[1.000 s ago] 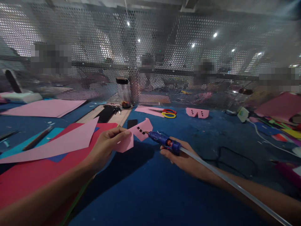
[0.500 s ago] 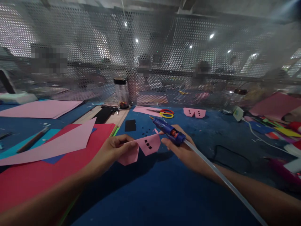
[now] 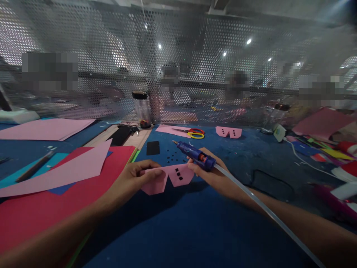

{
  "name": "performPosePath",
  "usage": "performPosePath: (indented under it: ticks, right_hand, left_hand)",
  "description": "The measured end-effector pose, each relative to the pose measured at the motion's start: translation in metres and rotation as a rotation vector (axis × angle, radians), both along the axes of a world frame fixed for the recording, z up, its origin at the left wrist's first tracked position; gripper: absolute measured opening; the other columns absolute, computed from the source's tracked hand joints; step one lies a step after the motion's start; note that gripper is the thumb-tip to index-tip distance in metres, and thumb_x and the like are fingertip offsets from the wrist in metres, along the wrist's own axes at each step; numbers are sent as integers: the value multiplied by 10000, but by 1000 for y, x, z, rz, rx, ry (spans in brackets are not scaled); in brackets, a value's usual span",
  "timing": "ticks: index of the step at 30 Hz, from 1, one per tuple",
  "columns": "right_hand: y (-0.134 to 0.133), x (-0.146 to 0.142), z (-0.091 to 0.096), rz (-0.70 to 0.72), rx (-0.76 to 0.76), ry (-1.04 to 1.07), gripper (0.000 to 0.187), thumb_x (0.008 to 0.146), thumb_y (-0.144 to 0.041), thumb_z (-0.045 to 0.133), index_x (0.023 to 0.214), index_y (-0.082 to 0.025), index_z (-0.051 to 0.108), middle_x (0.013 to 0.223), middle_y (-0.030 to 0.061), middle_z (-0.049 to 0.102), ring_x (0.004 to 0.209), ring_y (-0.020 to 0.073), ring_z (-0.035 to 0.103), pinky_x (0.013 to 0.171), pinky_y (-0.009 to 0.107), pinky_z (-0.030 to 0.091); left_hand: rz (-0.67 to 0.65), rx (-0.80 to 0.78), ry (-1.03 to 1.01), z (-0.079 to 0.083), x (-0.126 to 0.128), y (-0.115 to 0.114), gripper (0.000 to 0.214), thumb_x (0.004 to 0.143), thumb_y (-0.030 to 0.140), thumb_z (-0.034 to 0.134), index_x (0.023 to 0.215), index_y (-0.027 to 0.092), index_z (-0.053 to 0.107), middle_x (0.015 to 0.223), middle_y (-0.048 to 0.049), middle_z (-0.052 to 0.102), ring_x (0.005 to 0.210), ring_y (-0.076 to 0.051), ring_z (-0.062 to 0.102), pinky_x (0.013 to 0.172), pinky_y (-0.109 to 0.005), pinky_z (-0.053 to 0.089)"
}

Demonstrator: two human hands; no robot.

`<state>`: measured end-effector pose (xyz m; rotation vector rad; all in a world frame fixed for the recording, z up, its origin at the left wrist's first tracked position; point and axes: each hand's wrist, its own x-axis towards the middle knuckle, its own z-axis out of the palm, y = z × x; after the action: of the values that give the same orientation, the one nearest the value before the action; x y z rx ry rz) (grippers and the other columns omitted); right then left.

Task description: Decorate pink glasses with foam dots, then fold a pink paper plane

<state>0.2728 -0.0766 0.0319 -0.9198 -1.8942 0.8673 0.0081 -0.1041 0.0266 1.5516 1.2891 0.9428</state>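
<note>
Left hand (image 3: 141,176): grip pinched on the left part of a pink cutout (image 3: 186,178), thumb on the near face. Cutout is held up over the middle of the counter (image 3: 167,234), notch facing down, three black squares visible on its right half.

Right hand (image 3: 210,173): grip closed around a blue glue gun (image 3: 192,153), nozzle toward the far edge and slightly left. Clear glue stick (image 3: 259,203) runs out its back, over the right forearm. Right fingertips appear to touch the cutout's right end too; gun partly hides that, so not certain.

Just beyond the cutout: small black bits (image 3: 168,157), with a black card (image 3: 153,148) to their left.

Along the far edge, left to right: jar (image 3: 141,109) with dark lid, scissors (image 3: 196,134) with red and yellow handles lying over a pink strip (image 3: 165,129), then a second notched cutout (image 3: 229,132), black squares on both halves. Perforated screen (image 3: 189,41) behind.

Left side: red sheet (image 3: 69,201), long pink piece (image 3: 69,169) on top of it.
</note>
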Motion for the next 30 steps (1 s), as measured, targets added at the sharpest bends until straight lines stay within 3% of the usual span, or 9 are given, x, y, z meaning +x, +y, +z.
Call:
performPosePath:
  ticks: [3, 6, 8, 11, 16, 25, 30]
  right_hand:
    - [5, 1, 1, -52, -35, 21, 210, 917, -393, 632, 1009, -204, 634, 919, 20, 651, 803, 160, 604, 734, 306, 515]
    - [12, 3, 1, -86, -72, 26, 244, 898, -414, 644, 1017, -201, 649, 879, 19, 655, 733, 148, 588, 678, 298, 514]
    - [16, 5, -1, -82, -89, 20, 263, 891, -435, 643, 1027, -210, 658, 871, 18, 658, 711, 145, 582, 673, 303, 515]
    - [21, 8, -6, -72, -106, -5, 272, 884, -451, 643, 1027, -221, 673, 868, 23, 670, 698, 147, 581, 686, 319, 514]
    - [26, 11, -12, -99, -138, -23, 286, 875, -462, 646, 1037, -227, 670, 873, 30, 674, 675, 152, 572, 650, 324, 496]
    - [26, 11, -8, -76, -140, -42, 269, 893, -468, 624, 996, -224, 677, 804, 22, 659, 672, 154, 583, 629, 308, 496]
    - [26, 10, -8, -81, -118, -32, 273, 890, -474, 632, 999, -231, 688, 830, 20, 678, 657, 148, 587, 633, 310, 506]
  left_hand:
    - [34, 110, -14, 2, -3, 4, 275, 885, 467, 656, 924, 204, 723, 850, -24, 678, 775, -181, 629, 676, -255, 479]
    - [68, 183, -17, 1, -7, 8, 242, 892, 442, 644, 981, 227, 713, 1046, -43, 696, 950, -226, 645, 827, -322, 501]
    - [91, 217, 10, 0, -10, 10, 229, 885, 444, 650, 957, 235, 709, 1214, -59, 666, 1111, -269, 610, 941, -382, 478]
    - [93, 244, 65, -1, -12, 10, 246, 883, 471, 649, 878, 231, 703, 1289, -69, 636, 1219, -305, 559, 1045, -455, 425]
    - [95, 341, 164, -3, -13, 11, 261, 894, 483, 639, 972, 244, 706, 1274, -64, 641, 1225, -298, 554, 1079, -493, 406]
    - [116, 582, 291, -7, -10, 13, 172, 922, 401, 628, 953, 241, 684, 1242, -58, 623, 1219, -275, 543, 1056, -496, 427]
    - [122, 593, 317, -8, -11, 11, 148, 931, 379, 619, 910, 246, 682, 1233, -47, 595, 1206, -265, 537, 1051, -485, 424]
